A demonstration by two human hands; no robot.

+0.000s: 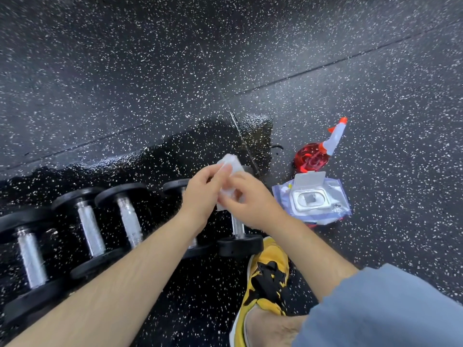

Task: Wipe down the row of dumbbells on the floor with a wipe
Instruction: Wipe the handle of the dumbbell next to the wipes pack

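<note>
Held white wipe (231,162) over the right end of the dumbbells (91,229) lined up on wet speckled floor (375,83), pinched by both left hand (204,194) and right hand (253,201). Just right: open-lidded wipes pack (312,200), red spray bottle (315,156).

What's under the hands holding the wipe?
Left hand and right hand hold the wipe over two dumbbells: the rightmost dumbbell shows handle and near head; the next dumbbell has its handle mostly covered.
</note>
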